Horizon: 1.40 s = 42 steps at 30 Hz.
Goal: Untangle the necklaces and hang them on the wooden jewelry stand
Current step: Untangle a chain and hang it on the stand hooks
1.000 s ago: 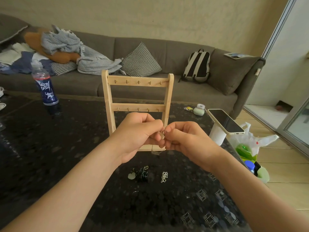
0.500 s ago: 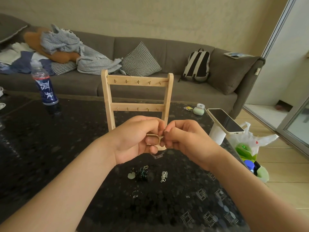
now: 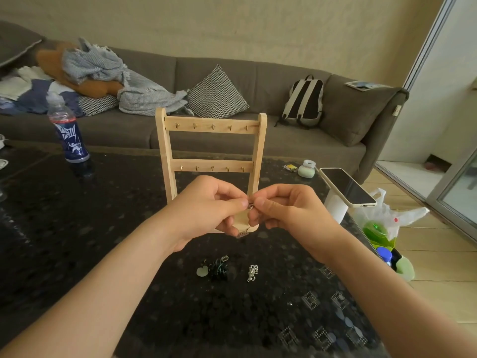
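- Centrally, the left hand (image 3: 206, 210) and right hand (image 3: 291, 213) meet fingertip to fingertip, fingers curled; each pinches a thin necklace chain (image 3: 250, 206) between thumb and forefinger, and its loose end hangs below the hands.
- Behind them, mid-frame, the wooden jewelry stand (image 3: 211, 126) stands upright on the dark table (image 3: 77, 228), its two crossbars each carrying a row of small hooks.
- Lower centre, on the table: a dark tangle with a pale green pendant (image 3: 216, 270); a small silver chain (image 3: 252, 273) lies near its right, apart.
- Upper left: a blue-labelled bottle (image 3: 68, 133), upright.
- Right of centre: a phone (image 3: 347, 186) at the table's edge.
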Motion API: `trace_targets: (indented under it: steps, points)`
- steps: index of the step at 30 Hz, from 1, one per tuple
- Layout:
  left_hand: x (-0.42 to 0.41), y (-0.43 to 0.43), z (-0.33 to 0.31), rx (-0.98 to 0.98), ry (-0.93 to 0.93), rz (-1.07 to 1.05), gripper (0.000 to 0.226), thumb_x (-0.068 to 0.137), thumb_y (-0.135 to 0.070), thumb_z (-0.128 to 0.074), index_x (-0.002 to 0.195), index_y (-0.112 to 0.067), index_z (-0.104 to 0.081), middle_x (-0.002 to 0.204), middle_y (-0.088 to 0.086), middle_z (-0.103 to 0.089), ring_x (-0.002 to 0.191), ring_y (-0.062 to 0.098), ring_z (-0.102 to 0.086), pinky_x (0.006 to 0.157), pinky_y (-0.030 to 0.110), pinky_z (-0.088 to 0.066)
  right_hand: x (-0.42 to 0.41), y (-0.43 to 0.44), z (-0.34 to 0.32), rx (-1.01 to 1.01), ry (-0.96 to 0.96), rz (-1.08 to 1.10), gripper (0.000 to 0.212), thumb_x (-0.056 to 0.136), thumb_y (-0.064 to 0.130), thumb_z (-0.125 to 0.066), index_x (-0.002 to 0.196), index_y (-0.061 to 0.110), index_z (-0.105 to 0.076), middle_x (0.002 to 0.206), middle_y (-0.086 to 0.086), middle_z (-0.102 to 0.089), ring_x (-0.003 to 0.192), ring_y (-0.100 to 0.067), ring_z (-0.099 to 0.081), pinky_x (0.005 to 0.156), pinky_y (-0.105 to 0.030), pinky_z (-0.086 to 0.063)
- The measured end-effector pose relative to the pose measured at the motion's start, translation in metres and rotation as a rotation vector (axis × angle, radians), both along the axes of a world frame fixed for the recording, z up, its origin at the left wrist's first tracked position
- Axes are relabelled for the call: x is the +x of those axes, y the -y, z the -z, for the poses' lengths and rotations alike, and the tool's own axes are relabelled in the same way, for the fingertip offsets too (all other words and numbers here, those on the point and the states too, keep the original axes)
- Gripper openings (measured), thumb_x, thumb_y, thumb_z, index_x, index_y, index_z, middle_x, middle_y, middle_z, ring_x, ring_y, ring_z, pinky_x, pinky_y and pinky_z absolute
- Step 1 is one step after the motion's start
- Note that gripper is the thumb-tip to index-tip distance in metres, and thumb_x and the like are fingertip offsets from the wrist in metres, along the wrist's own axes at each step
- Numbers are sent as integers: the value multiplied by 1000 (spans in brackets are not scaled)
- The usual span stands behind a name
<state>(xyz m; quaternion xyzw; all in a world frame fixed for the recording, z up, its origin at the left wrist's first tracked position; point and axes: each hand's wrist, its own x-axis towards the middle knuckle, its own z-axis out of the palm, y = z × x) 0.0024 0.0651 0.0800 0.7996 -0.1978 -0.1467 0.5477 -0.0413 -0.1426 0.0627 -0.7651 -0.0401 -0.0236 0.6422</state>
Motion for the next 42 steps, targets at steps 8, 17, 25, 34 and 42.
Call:
trace_targets:
  steps: [8,17,25,34,42]
  points:
    - [1,12,7,-48,-69,-83,15,108,-23,-62,112,-17,-75,102,13,-72,69,17,-71,70,40,-67,1,-3,1,-121,53,38,14,107,7,-60,112,9,-72,96,-6,-83,83,-25,-80,66,-27,-57]
    - [5,9,6,-47,-152,-27,19,108,-24,-61,112,-14,-77,107,13,-72,84,23,-74,79,41,-67,1,-6,1,-146,198,146,12,98,3,-71,101,13,-76,84,-3,-82,84,-18,-80,87,-33,-62]
    - [6,11,5,-175,-281,2,26,108,-22,-60,108,-4,-79,97,12,-69,79,22,-66,84,42,-62,-2,-9,-4,-156,206,127,13,100,1,-67,99,12,-73,83,-5,-81,80,-21,-81,68,-20,-56]
    - [2,9,7,-153,-189,45,21,102,-27,-70,108,-12,-83,109,15,-78,82,15,-69,88,41,-66,-5,-11,-6,-137,173,157,12,96,3,-72,96,14,-76,82,-6,-81,80,-21,-81,69,-22,-58]
    - [1,8,7,-147,-189,73,21,99,-25,-74,112,-10,-80,113,16,-78,86,18,-72,91,44,-65,-6,-10,-8,-77,142,185,9,93,7,-79,100,11,-75,84,-6,-81,80,-19,-80,72,-24,-59]
